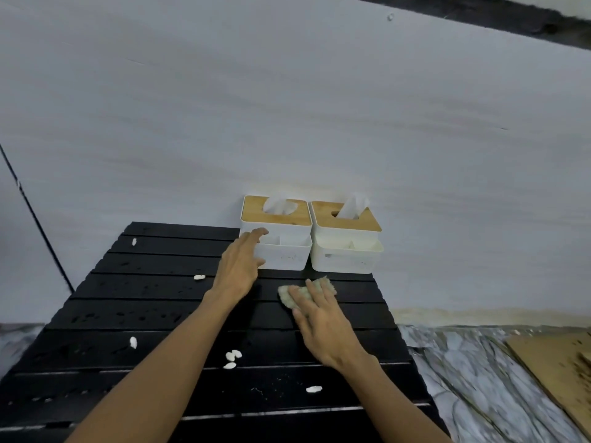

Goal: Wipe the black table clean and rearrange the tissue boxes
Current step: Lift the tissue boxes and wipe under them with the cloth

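Two white tissue boxes with wooden lids stand side by side at the far right of the black slatted table point(153, 292). My left hand point(240, 263) reaches to the left tissue box point(283, 247), with straight fingers and thumb touching its left side. The right tissue box point(347, 251) stands untouched beside it. My right hand point(323, 324) lies flat on a greenish cloth point(289, 297) and presses it onto the table in front of the boxes. Several small white crumbs point(232, 355) and wet spots lie scattered on the slats.
A pale wall rises directly behind the table and the boxes. To the right of the table is a marbled floor point(473, 378) with a sheet of brown cardboard point(556, 366) on it. A thin dark cable point(35, 215) runs down the wall at the left.
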Available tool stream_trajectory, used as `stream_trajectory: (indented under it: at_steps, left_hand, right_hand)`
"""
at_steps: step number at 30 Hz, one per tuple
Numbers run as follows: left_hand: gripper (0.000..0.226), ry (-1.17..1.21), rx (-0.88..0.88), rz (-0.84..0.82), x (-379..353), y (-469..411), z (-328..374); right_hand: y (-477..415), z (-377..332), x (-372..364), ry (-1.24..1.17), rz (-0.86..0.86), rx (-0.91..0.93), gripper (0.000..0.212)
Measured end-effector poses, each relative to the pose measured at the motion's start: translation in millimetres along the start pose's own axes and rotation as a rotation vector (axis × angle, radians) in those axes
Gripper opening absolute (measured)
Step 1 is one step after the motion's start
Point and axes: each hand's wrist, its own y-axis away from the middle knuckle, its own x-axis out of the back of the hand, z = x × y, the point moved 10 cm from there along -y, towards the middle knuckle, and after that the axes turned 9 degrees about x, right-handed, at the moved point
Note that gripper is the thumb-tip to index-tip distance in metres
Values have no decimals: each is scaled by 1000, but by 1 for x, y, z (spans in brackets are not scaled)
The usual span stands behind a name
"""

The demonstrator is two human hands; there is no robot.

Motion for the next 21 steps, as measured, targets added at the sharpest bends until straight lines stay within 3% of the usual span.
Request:
stream_trajectory:
  at_steps: [7,19,21]
  left_hand:
    - [61,60,84,76,13,-9,-15]
    - [49,143,-92,151,83,-17,14]
    - [49,161,-106,162,92,-23,19]
  right_hand:
    - [5,-4,1,-29,-11,37,50]
    - [-82,-15,-17,54,27,41,61]
    - [-101,-11,-20,67,27,25,55]
